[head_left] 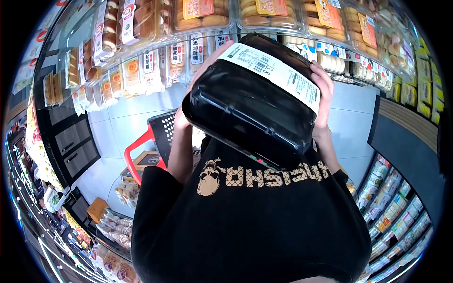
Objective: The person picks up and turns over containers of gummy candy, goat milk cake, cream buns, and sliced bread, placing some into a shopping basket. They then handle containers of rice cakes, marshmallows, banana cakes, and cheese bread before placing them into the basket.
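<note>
A black plastic package (236, 104) is tilted in front of my chest, its underside toward the camera. A white barcode label (271, 70) runs across it, with the number 73.8 on it. My left hand (185, 106) grips one end, its fingers partly hidden behind the package. At the other end my right hand (322, 94) holds on, with fingers wrapped over the edge beside the label. What the package contains cannot be seen.
Shelves of packaged bread and pastries (203, 14) stand ahead. A shopping cart with a red handle (137, 146) is at the left. Packaged goods (391, 207) fill shelves at the lower right, with yellow packs (409, 94) at the upper right.
</note>
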